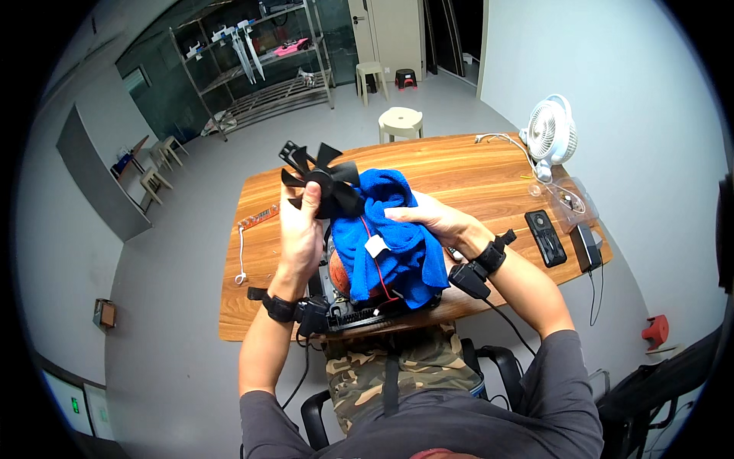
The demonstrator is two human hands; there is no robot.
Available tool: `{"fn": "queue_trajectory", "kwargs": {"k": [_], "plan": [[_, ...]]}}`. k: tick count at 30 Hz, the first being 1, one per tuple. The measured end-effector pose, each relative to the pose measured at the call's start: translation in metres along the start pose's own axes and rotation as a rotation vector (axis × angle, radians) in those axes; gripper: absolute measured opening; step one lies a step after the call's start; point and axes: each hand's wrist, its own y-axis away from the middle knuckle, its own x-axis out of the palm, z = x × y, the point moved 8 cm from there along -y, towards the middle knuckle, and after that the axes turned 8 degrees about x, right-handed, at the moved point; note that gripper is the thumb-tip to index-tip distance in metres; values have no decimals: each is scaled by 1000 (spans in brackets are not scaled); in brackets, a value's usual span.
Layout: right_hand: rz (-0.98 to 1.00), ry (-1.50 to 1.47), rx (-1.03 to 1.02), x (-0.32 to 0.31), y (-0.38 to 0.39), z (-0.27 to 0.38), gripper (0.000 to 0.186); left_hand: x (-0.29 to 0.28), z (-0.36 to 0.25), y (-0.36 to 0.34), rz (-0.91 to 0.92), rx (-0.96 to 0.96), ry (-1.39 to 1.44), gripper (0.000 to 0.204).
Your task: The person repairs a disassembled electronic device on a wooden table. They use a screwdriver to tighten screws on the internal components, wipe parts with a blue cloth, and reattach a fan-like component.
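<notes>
My left hand is closed on a black fan wheel with several blades, its thumb pressed near the hub. A blue cloth is bunched against the fan's right side, and my right hand grips its upper part. A red wire with a pale tag runs down over the cloth. Below, at the table's near edge, lies an opened black appliance housing. A round copper-coloured coil shows in it; the cloth hides the rest.
On the wooden table, a white desk fan stands far right. A black phone-like device, a black power adapter and a clear tray are nearby. An orange power strip lies left. Cables hang from both wrist straps.
</notes>
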Motion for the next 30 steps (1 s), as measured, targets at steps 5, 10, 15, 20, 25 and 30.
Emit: {"fn": "queue_trajectory", "kwargs": {"k": [5,10,15,20,25,30], "plan": [[-178,33,-61,-10,15,22,66,-25,-5,-7,-81,-23,-48,36],[-402,211,-179,-56,56,80,59,-28,-32,-5,-107,11,-79,33],[-677,677,-115,-129,87,77,39,-21,-35,-3,-21,28,-303,29],[-902,1258,223,-219,100,11,47,-24,-11,1,131,-19,-593,29],[-912,1583,461,-232,104,-37,60,-9,-5,7,345,62,-1004,28],[-797,1729,570,-221,94,-54,72,2,-5,11,529,232,-1254,32]]}}
